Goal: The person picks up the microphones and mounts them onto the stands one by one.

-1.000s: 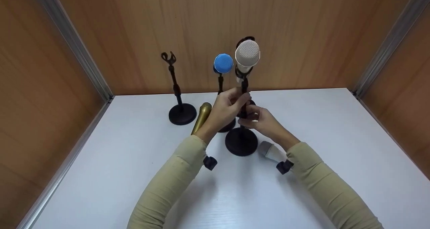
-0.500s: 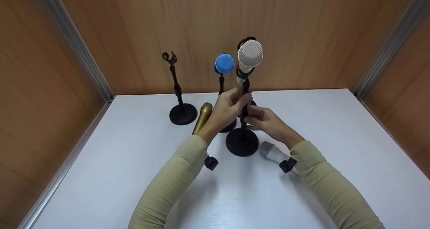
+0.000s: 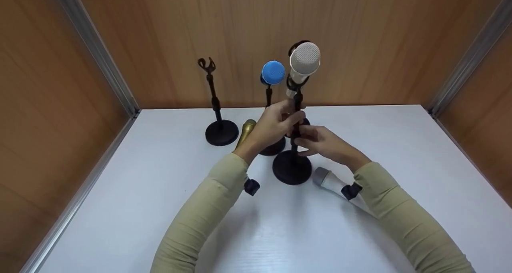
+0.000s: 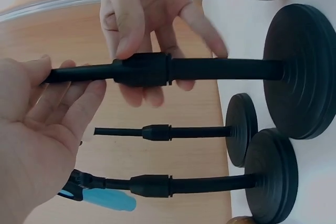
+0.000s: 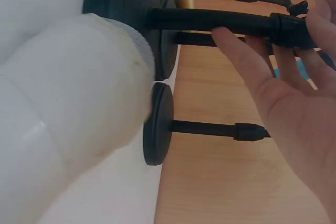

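Black stand [image 4: 205, 69], upright, inside left grip [image 3: 273, 125]

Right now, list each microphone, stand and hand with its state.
Front stand: upright, held
White-headed microphone: clipped on front stand
Blue microphone: clipped on middle stand
Middle stand: upright
Left stand: upright, clip empty
Rear stand: upright, partly hidden
Gold microphone: lying down
Grey-headed microphone: lying down
Left hand: gripping front stand
Right hand: gripping front stand's collar

Below the grip of the left hand [image 3: 274, 125], the right hand [image 3: 326, 144] has drawn its thumb back across the black stand [image 4: 143, 70] and swung outward, uncovering more of the lying white microphone [image 3: 334, 183].
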The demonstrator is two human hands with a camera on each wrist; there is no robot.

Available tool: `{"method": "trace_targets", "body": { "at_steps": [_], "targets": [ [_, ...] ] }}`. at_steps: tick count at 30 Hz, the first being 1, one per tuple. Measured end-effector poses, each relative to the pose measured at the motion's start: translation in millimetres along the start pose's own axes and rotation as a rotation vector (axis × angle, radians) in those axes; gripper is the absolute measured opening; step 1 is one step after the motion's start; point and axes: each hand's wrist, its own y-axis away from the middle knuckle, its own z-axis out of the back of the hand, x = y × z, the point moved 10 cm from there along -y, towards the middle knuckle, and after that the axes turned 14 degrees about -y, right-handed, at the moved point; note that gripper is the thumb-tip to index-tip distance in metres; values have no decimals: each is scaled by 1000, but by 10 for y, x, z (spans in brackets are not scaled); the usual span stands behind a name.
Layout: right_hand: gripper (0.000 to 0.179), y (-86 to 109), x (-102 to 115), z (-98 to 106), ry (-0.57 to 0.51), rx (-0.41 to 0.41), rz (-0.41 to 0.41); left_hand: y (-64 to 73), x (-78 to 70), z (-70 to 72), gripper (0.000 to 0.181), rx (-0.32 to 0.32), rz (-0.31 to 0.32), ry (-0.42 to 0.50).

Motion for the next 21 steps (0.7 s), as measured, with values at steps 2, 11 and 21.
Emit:
{"method": "trace_targets", "body": {
  "at_steps": [2, 11, 21],
  "targets": [
    [49, 0, 32, 2, 56, -11, -31, -13, -20, -9, 14, 28, 9, -29],
    [40, 26, 141, 14, 339, -132, -32, 21, -96, -14, 17, 0, -66, -97],
    [34, 71, 120, 33, 302, -210, 72, 50, -123, 5, 16, -17, -110, -74]
  ]
}}
